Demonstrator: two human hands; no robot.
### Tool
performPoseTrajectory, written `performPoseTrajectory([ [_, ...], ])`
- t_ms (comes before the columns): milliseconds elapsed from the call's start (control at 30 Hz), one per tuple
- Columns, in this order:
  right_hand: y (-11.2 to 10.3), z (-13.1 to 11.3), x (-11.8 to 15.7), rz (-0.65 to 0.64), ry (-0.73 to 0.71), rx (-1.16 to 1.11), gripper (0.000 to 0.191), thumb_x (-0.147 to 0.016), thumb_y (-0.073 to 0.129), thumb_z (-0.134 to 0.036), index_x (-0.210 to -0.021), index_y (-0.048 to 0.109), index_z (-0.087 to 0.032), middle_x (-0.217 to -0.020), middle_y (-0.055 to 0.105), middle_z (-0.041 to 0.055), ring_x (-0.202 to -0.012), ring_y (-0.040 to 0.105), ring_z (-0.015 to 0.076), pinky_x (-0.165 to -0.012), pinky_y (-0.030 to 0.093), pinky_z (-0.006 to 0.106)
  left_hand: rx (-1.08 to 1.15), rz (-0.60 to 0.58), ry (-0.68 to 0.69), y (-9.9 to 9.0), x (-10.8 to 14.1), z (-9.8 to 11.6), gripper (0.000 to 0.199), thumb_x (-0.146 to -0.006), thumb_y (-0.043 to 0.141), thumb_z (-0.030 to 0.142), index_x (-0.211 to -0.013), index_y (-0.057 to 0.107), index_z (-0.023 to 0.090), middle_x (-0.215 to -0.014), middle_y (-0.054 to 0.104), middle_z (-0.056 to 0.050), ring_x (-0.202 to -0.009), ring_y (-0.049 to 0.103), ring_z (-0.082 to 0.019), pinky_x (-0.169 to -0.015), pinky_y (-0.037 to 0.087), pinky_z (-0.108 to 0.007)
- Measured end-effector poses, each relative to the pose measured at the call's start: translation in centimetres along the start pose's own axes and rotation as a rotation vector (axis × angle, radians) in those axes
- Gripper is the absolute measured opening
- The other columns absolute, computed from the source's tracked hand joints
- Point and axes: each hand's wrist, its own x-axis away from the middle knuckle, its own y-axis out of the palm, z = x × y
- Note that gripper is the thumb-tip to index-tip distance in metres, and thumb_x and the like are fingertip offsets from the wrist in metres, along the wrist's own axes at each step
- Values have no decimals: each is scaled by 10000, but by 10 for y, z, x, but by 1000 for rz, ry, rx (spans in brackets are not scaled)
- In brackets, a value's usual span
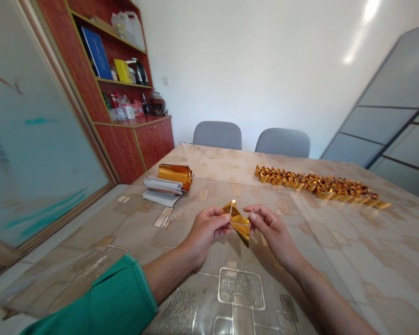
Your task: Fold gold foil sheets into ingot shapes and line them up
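My left hand (206,230) and my right hand (269,231) pinch a folded piece of gold foil paper (239,224) between them above the table. Its pointed lower corner hangs below my fingers, and its white reverse shows along a fold. Beyond my left hand lies a stack of white-backed paper sheets (162,190), with a curled gold foil sheet (175,176) on top. A long band of small folded gold foil pieces (321,186) runs across the far right of the patterned table cover (251,170).
Two grey chairs (254,137) stand behind the table's far edge. A red wooden cabinet (125,135) with shelves of bottles, books and containers stands at the far left. Frosted glass panels (38,139) rise along the left side, and more panels (391,125) at the right.
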Motion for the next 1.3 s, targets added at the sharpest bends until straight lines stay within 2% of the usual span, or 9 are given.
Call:
performPoseTrajectory([
  [67, -5, 1, 1, 14, -90, 115, 265, -909, 616, -353, -1156, 610, -256, -823, 620, 13, -736, 560, 180, -707, 457, 324, 39, 10, -53, -3, -3, 2, 243, -633, 805, 243, -697, 586, 161, -686, 662, -6, -606, 590, -100, -601, 436, -208],
  [167, -5, -3, 2, -77, -328, 347, 418, -860, 655, -205, -1261, 595, -305, -998, 620, 49, -866, 573, 209, -800, 480, 376, 75, -8, -144, -5, -5, 2, 197, -625, 778, 193, -696, 598, 158, -675, 656, -4, -584, 585, -92, -593, 446, -207],
  [300, -2, -8, 3, -201, -495, 463, 347, -856, 669, -174, -1156, 688, -348, -1038, 599, 58, -957, 578, 234, -779, 508, 379, 79, -45, -218, -3, -2, 0, 192, -592, 778, 164, -677, 606, 154, -647, 642, 5, -568, 582, -89, -587, 447, -211],
  [433, -8, -7, 2, -222, -597, 563, 305, -883, 682, -201, -1115, 727, -394, -924, 632, 39, -860, 568, 221, -717, 482, 368, 45, -33, -229, -2, 1, 0, 209, -586, 783, 162, -679, 596, 155, -627, 643, 12, -565, 584, -90, -589, 442, -212],
  [567, -15, -5, -1, -293, -638, 643, 364, -900, 679, -251, -1224, 668, -416, -964, 662, 32, -883, 559, 223, -743, 473, 373, 5, 7, -204, -4, 1, 1, 222, -601, 780, 158, -704, 583, 161, -654, 669, 13, -590, 608, -98, -606, 454, -214],
  [700, -15, -8, -1, -307, -689, 671, 261, -950, 609, -300, -1194, 694, -340, -956, 654, 47, -887, 555, 215, -740, 473, 358, -21, 24, -216, -4, -1, 2, 205, -636, 777, 142, -714, 586, 149, -635, 666, 10, -567, 607, -96, -594, 459, -213],
  [900, -16, -8, 0, -335, -708, 732, 317, -951, 602, -230, -1258, 638, -303, -999, 640, 55, -912, 543, 214, -760, 470, 353, 3, 36, -242, -4, -4, 4, 175, -713, 730, 78, -708, 570, 148, -606, 652, 23, -545, 606, -87, -594, 482, -203],
  [1133, -8, -9, 2, -252, -600, 588, 94, -956, 599, -281, -953, 685, -241, -896, 614, 37, -876, 549, 208, -783, 448, 371, 12, 16, -195, -1, -1, 0, 182, -724, 747, 71, -703, 579, 138, -627, 663, 8, -539, 610, -84, -579, 504, -195],
  [1300, -6, -9, 3, -263, -593, 584, 174, -928, 631, -253, -1090, 691, -277, -940, 600, 42, -905, 548, 214, -762, 460, 357, 36, 15, -171, -1, 1, -4, 199, -712, 780, 99, -721, 585, 140, -686, 679, 3, -593, 643, -91, -608, 534, -201],
])
